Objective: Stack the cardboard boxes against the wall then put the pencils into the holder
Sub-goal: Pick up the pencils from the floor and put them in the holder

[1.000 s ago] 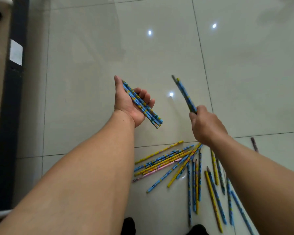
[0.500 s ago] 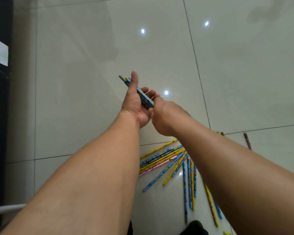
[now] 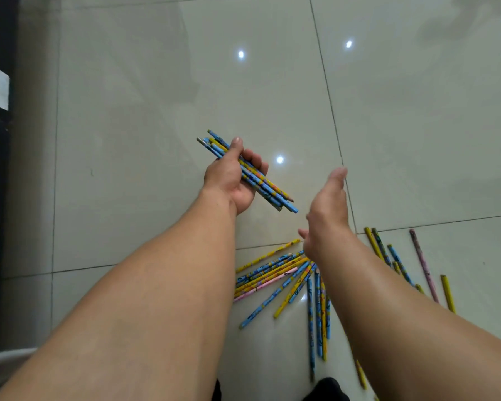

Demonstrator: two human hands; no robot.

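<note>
Above the tiled floor [image 3: 156,111], the left hand [image 3: 232,178] grips a pencil bundle [image 3: 252,175]; the right hand [image 3: 327,209] hovers empty, fingers spread, over scattered pencils [image 3: 281,273].

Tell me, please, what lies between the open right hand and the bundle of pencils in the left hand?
Nothing. In the head view, only bare floor tile shows in the gap between the right hand and the bundle gripped by the left hand.

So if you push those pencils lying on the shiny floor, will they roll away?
Probably, a bit. The loose pencils look thin and round, and the floor tiles are glossy and smooth, so they would likely slide or roll easily. They seem stiff and light: the left hand holds a straight bundle without sagging.
</note>
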